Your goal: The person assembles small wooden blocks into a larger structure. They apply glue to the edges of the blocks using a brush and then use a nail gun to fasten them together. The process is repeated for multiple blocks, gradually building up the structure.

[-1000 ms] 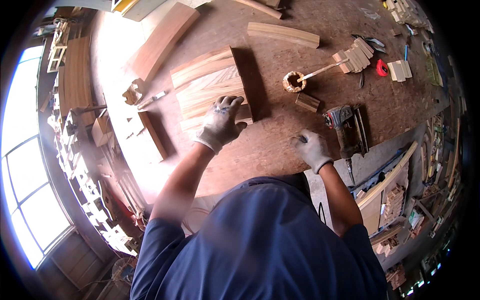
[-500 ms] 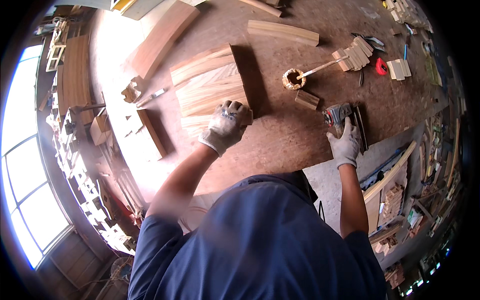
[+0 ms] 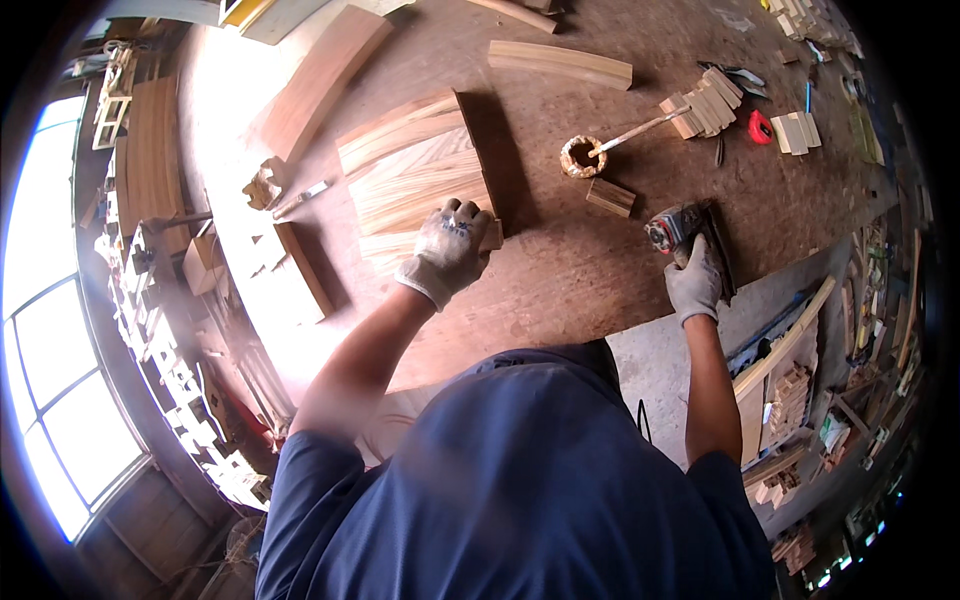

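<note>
Head view, left to right: at centre left, one stack of pale wooden slats [image 3: 415, 180] lies on the brown workbench [image 3: 560, 270], pressed at its near corner by the gloved left hand [image 3: 447, 250], fingers curled together over the edge; at centre, one small wooden block [image 3: 610, 197] lies below one ring-shaped roll [image 3: 582, 156]; at centre right, the gloved right hand [image 3: 693, 282] closes its fingers around one angle grinder [image 3: 678, 228]; judged step: steadying the stack and taking up the tool; the next move likely calls for lifting the grinder across to the held slats
</note>
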`<action>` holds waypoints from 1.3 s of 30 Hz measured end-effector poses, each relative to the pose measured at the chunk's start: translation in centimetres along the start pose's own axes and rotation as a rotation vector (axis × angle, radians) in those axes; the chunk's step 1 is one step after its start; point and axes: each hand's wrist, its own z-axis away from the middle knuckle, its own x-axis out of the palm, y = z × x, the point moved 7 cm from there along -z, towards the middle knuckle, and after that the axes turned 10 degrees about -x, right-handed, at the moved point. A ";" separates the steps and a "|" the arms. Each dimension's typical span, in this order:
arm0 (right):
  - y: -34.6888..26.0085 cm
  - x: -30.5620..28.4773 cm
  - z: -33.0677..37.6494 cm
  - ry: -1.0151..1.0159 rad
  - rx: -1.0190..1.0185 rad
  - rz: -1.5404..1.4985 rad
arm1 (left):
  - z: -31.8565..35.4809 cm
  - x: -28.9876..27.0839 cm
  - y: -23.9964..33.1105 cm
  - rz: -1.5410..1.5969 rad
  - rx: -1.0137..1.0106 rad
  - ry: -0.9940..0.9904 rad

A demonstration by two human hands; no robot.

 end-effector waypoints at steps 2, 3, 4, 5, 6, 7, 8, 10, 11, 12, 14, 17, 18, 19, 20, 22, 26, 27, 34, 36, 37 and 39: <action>-2.5 -3.7 0.2 0.103 -0.084 -0.037 | -0.1 0.2 -0.2 0.017 -0.015 0.005; -3.1 -4.6 0.1 0.039 -0.060 -0.080 | -0.1 0.2 -0.3 0.027 -0.017 0.007; -3.7 -5.5 0.1 -0.027 -0.035 -0.125 | -0.1 0.2 -0.3 0.027 -0.021 0.010; -4.3 -6.2 0.1 -0.093 -0.010 -0.169 | -0.1 0.1 -0.3 0.028 -0.025 0.014; -5.8 -7.3 0.1 -0.047 -0.092 -0.239 | -0.1 0.0 -0.3 0.028 -0.029 0.017; -7.0 -7.8 0.1 -0.115 -0.121 -0.311 | -0.2 -0.1 -0.2 0.025 -0.026 0.011; -8.4 -8.2 0.1 -0.185 -0.153 -0.386 | -0.2 -0.1 -0.2 0.021 -0.028 0.004; -11.1 -8.7 0.1 -0.432 -0.237 -0.455 | -0.2 -0.2 -0.3 0.022 -0.030 -0.010; -12.7 -9.2 0.1 -0.367 -0.310 -0.554 | -0.3 -0.2 -0.2 0.026 -0.029 -0.017; -14.4 -9.7 0.1 -0.300 -0.382 -0.653 | -0.3 -0.2 -0.2 0.030 -0.028 -0.023; -16.6 -9.3 -0.3 -0.214 -0.523 -0.746 | -0.3 -0.3 -0.2 0.010 -0.026 -0.028; -19.3 -7.7 -0.7 -0.278 -0.530 -0.702 | -0.4 -0.4 -0.1 0.000 -0.036 -0.060; -20.2 -7.7 -1.0 -0.343 -0.507 -0.697 | -0.3 -0.3 -0.1 0.000 -0.041 -0.078; -20.5 -7.3 -1.2 -0.365 -0.504 -0.668 | -0.3 -0.2 -0.2 -0.003 -0.042 -0.078; -20.7 -6.7 -1.4 -0.386 -0.500 -0.640 | -0.3 -0.2 -0.2 -0.006 -0.042 -0.078; -21.1 -5.8 -1.5 -0.384 -0.518 -0.591 | -0.2 -0.1 -0.2 -0.008 -0.043 -0.080; -21.4 -5.0 -1.7 -0.396 -0.506 -0.611 | -0.1 -0.1 -0.3 -0.002 -0.040 -0.073; -21.2 -4.4 -1.8 -0.388 -0.523 -0.605 | -0.1 -0.1 -0.3 -0.001 -0.038 -0.068; -21.7 -4.6 -1.7 -0.346 -0.590 -0.585 | -0.2 -0.1 -0.3 0.013 -0.044 -0.074; -21.6 -4.4 -1.7 -0.338 -0.598 -0.586 | -0.2 0.0 -0.4 0.015 -0.046 -0.077; -21.6 -4.3 -1.7 -0.333 -0.602 -0.587 | -0.2 0.0 -0.4 0.013 -0.049 -0.079; -21.5 -4.1 -1.7 -0.335 -0.583 -0.609 | -0.2 -0.1 -0.3 0.008 -0.054 -0.084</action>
